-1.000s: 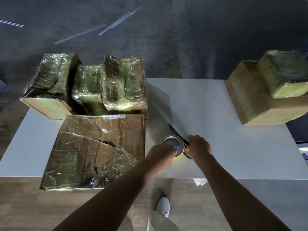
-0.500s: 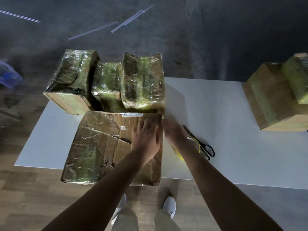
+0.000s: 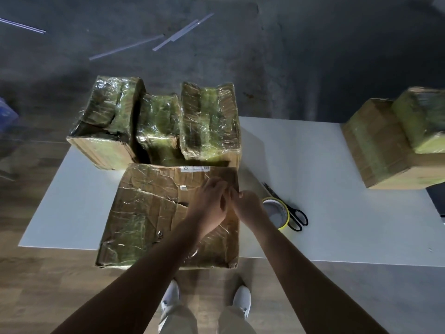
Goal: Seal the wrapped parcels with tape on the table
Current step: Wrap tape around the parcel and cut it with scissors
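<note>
Working at the far right part of the flat parcel (image 3: 154, 213), with left hand (image 3: 210, 203) and right hand (image 3: 248, 204) brought together, fingertips meeting just over the film. Bent fingers, as if pinching something. Cannot tell whether any clear strip sits between them, too blurred. Probably starting or pressing a seal near the right edge.

Key relation: tape roll (image 3: 277, 214) just right of the right hand, lying flat, hole up, on the white counter (image 3: 325, 177). Nearer the right hand, across the body from the left. Scissors (image 3: 295, 214) against or just beside the roll's right side, blades pointing away and left, handles toward the wearer. Right edge of the parcel running front to back, directly under the hands. Likely next: reach right for the roll, then lay tape along that edge.

Materials: crumpled brown cardboard under wrinkled glossy film, torn flap near the middle. Wide, low, boxy, overhanging the counter's front edge. Behind it, touching, three taller wrapped parcels (image 3: 159, 126) in a row, greenish and shiny. Well apart at far right, stack of two parcels (image 3: 380, 150), smoother wrap. Yellow rim and pale core on the roll, black handles on the scissors.
</note>
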`<action>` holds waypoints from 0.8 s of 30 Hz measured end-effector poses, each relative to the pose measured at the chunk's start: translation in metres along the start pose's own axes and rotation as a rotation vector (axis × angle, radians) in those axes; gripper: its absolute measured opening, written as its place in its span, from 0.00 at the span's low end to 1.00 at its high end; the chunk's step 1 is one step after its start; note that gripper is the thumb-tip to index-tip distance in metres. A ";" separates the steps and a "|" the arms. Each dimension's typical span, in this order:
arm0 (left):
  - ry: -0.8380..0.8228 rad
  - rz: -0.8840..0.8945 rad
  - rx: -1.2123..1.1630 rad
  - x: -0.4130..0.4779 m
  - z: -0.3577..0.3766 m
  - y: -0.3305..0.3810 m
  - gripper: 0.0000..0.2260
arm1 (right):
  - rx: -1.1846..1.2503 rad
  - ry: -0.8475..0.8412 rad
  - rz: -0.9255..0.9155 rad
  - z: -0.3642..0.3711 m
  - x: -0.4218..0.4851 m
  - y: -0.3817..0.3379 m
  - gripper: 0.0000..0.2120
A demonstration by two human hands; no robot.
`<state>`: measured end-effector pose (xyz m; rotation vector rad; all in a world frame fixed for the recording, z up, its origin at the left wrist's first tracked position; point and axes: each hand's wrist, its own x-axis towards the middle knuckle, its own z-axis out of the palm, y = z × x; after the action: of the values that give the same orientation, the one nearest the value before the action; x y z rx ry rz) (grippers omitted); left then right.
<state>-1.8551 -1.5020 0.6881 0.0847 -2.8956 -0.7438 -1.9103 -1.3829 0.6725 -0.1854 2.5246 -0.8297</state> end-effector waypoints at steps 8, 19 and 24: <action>-0.146 0.112 -0.077 -0.025 -0.032 -0.068 0.22 | 0.060 0.094 -0.001 0.008 0.001 -0.019 0.24; 0.009 -0.792 -0.353 -0.034 -0.107 -0.137 0.40 | 0.048 0.133 0.041 -0.008 -0.023 -0.032 0.18; 0.208 -0.618 -0.359 -0.047 -0.131 -0.125 0.36 | 0.141 0.236 -0.035 -0.031 -0.039 -0.047 0.13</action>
<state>-1.7858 -1.6698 0.7349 0.9760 -2.4840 -1.2435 -1.8923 -1.3940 0.7375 -0.0899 2.6724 -1.0975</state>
